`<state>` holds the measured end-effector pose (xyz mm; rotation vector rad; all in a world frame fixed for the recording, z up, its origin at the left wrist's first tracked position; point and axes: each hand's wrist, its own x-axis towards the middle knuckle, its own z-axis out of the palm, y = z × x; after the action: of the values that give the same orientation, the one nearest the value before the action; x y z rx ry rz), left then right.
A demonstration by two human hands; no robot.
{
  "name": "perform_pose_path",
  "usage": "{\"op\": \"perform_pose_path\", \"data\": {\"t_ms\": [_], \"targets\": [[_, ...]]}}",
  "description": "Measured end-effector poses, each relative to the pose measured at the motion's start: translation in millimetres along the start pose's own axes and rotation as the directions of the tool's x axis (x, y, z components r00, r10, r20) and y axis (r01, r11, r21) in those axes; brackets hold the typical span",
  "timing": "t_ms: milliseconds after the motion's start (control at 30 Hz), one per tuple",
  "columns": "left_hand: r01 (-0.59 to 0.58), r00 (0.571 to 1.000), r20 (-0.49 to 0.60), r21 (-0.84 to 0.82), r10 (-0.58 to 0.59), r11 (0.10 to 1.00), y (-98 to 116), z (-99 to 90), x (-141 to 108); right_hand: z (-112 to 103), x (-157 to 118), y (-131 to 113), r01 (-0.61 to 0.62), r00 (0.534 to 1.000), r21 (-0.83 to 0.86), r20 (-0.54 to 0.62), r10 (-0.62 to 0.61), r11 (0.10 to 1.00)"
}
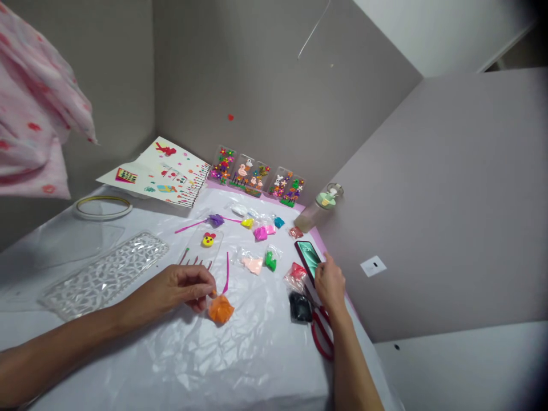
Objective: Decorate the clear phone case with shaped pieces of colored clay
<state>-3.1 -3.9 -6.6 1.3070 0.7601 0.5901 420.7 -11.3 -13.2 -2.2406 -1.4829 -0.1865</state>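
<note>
My left hand (194, 287) is closed in a pinch on a small bit of orange clay, right above the orange clay packet (221, 310) on the plastic-covered table. At the right, my right hand (330, 281) reaches over the lower edge of a lit phone (308, 256); its fingertips are partly hidden, so its grip cannot be made out. Beyond my left hand lies a clear phone case (217, 235) with a yellow chick face (208, 240) and thin dark stems. A magenta tool (227, 273) is beside it.
Red-handled scissors (322, 337) and a black packet (300, 307) lie near my right forearm. Several coloured clay packets (260, 233) spread across the middle. Decorated cases (256, 174) lean on the wall, near a bottle (317, 211). A textured clear tray (107, 274) lies left.
</note>
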Motion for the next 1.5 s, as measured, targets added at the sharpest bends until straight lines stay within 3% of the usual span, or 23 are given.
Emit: {"op": "perform_pose_path", "data": {"t_ms": [167,533,733,1033,1500], "targets": [[0.001,1.000,0.009,-0.027,-0.001,1.000,-4,-2.1,1,12,12,-10,0.083,0.996,0.094,0.013,-0.084,0.992],[0.024,0.999,-0.029,-0.101,-0.027,0.995,1,-1.5,0,0,1,7,0.017,0.989,0.147,-0.148,0.005,0.989],[0.029,0.996,-0.083,-0.093,-0.036,0.995,1,-3.3,-1,6,0,2,0.029,0.993,0.092,-0.120,-0.018,0.995],[0.015,0.999,-0.041,-0.086,-0.019,0.996,-5,-5.8,0,11,2,-1,0.078,0.997,0.032,-0.017,-0.077,0.996],[0.003,0.999,-0.038,-0.120,-0.007,0.993,-7,-6.1,1,5,-2,5,0.025,0.997,-0.009,-0.070,-0.026,1.000]]}}
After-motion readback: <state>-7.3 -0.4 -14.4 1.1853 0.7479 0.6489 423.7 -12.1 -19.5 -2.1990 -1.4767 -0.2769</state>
